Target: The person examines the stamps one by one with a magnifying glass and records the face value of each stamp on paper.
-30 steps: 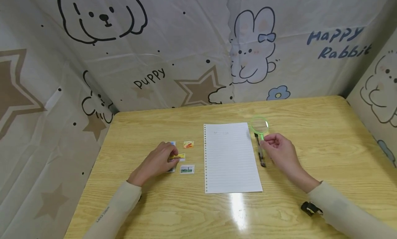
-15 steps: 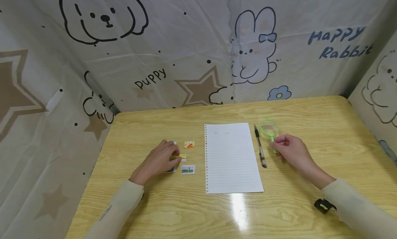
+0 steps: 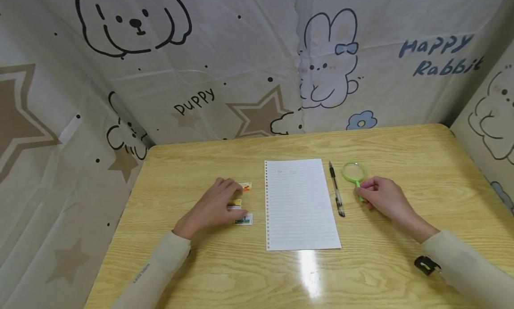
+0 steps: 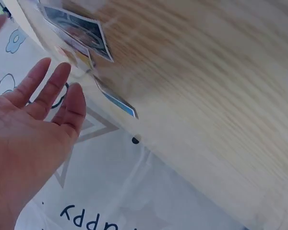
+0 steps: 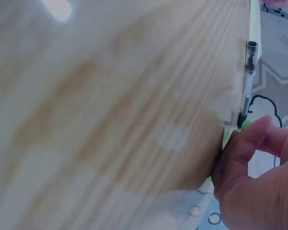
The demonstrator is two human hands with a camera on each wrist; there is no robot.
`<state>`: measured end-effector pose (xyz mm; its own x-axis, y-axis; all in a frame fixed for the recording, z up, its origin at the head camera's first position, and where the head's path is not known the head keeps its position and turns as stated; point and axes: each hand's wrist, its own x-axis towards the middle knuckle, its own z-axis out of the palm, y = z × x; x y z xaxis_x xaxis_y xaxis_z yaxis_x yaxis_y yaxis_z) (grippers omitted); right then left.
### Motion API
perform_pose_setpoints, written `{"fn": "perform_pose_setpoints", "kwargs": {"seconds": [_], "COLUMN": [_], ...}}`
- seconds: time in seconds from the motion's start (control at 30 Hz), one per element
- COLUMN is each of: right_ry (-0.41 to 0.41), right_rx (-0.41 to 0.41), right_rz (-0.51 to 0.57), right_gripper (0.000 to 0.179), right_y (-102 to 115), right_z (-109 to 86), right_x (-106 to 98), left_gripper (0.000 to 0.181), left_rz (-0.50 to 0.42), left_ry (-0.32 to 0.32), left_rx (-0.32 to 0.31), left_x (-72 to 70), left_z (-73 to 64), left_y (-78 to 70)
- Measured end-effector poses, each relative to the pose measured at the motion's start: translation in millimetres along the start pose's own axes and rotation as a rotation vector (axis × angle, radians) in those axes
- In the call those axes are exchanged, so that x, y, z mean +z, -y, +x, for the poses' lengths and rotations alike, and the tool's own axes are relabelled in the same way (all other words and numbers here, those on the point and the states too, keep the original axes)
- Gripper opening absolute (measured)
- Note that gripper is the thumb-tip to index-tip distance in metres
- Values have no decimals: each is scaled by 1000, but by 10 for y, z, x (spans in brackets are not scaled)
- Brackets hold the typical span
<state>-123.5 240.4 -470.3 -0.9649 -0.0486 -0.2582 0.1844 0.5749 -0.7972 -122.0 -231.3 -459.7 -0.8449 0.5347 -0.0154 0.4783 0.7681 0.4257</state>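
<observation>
My left hand point(image 3: 213, 205) hovers over several small, stamp-like picture cards, fingers and thumb spread with nothing between them. Sticking out past it are a red-and-orange card point(image 3: 247, 187), a yellow one point(image 3: 234, 203) and a green landscape one point(image 3: 248, 220). In the left wrist view, a dark-pictured card point(image 4: 81, 31) and a blue-edged card point(image 4: 120, 104) lie near the fingers. On the right, my right hand point(image 3: 383, 199) pinches the handle of a green-rimmed magnifying glass point(image 3: 358, 183), which lies low over the table. Its handle is mostly hidden by fingers in the right wrist view.
A lined sheet of paper point(image 3: 301, 206) with punched holes and faint writing lies mid-table point(image 3: 225, 278). Along its right edge is a black-gripped clear pen point(image 3: 336, 188). A printed cloth backdrop point(image 3: 249, 55) stands behind the table's far edge.
The right hand has carried the magnifying glass rightward, away from the pen. The left hand, earlier curled with fingertips at the yellow card, has spread and shifted slightly right.
</observation>
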Motion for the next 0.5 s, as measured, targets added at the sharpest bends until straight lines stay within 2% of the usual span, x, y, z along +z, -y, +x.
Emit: {"fn": "perform_pose_setpoints", "kwargs": {"seconds": [0.1, 0.2, 0.5], "right_ry": [2, 7, 33], "right_rx": [-9, -10, -8], "right_rz": [-28, -44, -102], "right_gripper": [36, 36, 33], "right_y": [-12, -11, 22], "right_z": [3, 8, 22], "right_x": [-11, -13, -26], "left_gripper": [72, 82, 76], "left_rz": [-43, -91, -166], "left_ry": [21, 36, 65], "left_rx": [14, 41, 64], "left_x": [25, 46, 116], "left_z": [23, 54, 211], "left_y": [-17, -45, -116]}}
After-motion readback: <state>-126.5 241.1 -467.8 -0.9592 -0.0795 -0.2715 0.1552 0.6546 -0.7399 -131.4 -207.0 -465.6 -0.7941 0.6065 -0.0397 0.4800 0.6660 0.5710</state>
